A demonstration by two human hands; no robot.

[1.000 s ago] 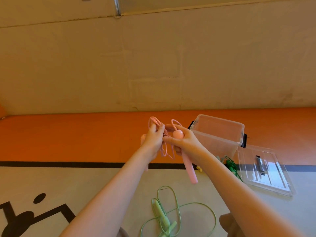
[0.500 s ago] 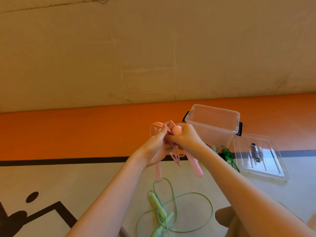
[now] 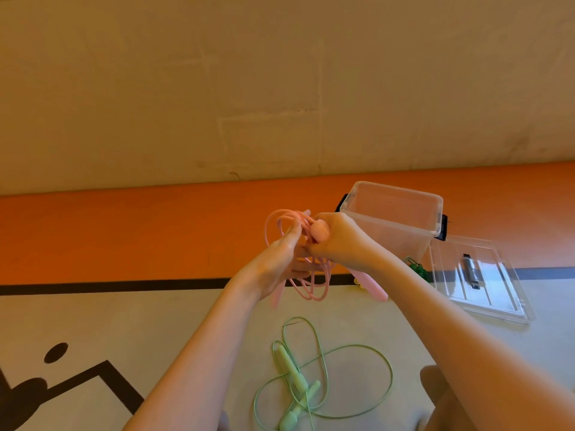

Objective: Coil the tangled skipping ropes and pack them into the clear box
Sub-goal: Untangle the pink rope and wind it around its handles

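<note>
- I see the right hand [image 3: 339,241] gripping one handle of the thin pink plastic skipping rope [image 3: 311,275]; handle tip sticks out below the wrist.
- Left hand [image 3: 280,262] has fingers straightened out under the loops, touching them; half a second ago they curled round the cord.
- Pink loops now hang wider and lower between both hands than before, held in the air above the floor.
- Clear plastic storage box [image 3: 392,219] stands lidless just right of the hands, nothing visible inside it; its place is unchanged.
- Clear flat lid [image 3: 479,278] lies right of the box.
- Pale green skipping rope [image 3: 311,381] lies loose on the beige floor [image 3: 124,321], same as before.
- Dark green rope [image 3: 418,269] peeks out beside the box.
</note>
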